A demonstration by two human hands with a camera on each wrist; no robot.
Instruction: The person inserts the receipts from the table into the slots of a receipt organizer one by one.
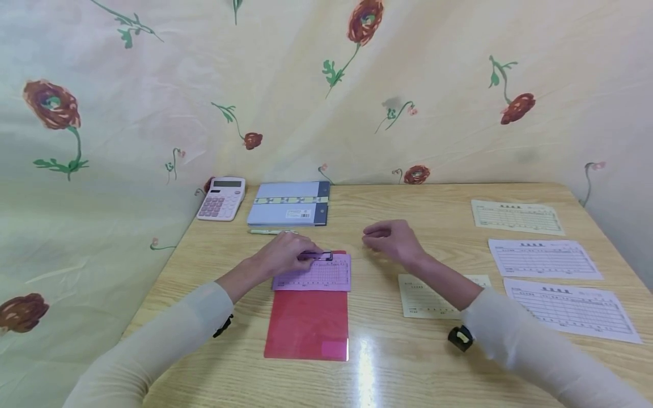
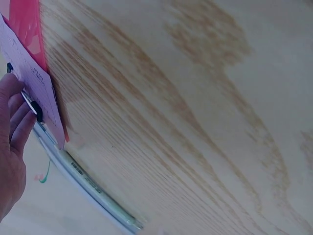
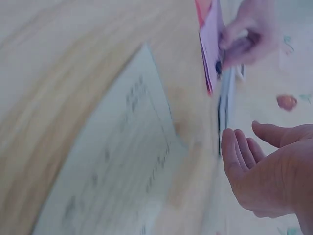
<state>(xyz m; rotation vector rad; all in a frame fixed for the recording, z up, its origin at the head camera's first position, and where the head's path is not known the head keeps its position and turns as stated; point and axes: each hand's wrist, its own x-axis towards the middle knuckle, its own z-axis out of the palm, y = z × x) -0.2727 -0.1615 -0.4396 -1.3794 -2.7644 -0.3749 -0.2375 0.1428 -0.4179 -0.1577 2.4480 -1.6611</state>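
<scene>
My left hand [image 1: 288, 252] is at the top of a red clipboard [image 1: 308, 323], with thumb and fingers pinching its metal clip [image 1: 326, 256]. A purple printed form [image 1: 334, 275] lies across the clipboard's upper part, its top edge at the clip; my hand covers its upper left. In the left wrist view, the fingers [image 2: 19, 120] curl about the clip's bar, partly cut off by the frame edge. To the right, my right hand [image 1: 393, 242] hovers over the table, holding nothing, fingers loosely bent. Its forearm passes above a pale green form [image 1: 418, 303], hiding part of it.
Farther right lie another pale green form [image 1: 515, 217] and two whitish forms [image 1: 546, 259], one below the other. A blue notebook [image 1: 275, 212], a light green pen [image 1: 260, 232] and a pink calculator [image 1: 221, 198] sit at the back left. Behind the table [image 1: 229, 351] hangs flowered cloth [image 1: 306, 85].
</scene>
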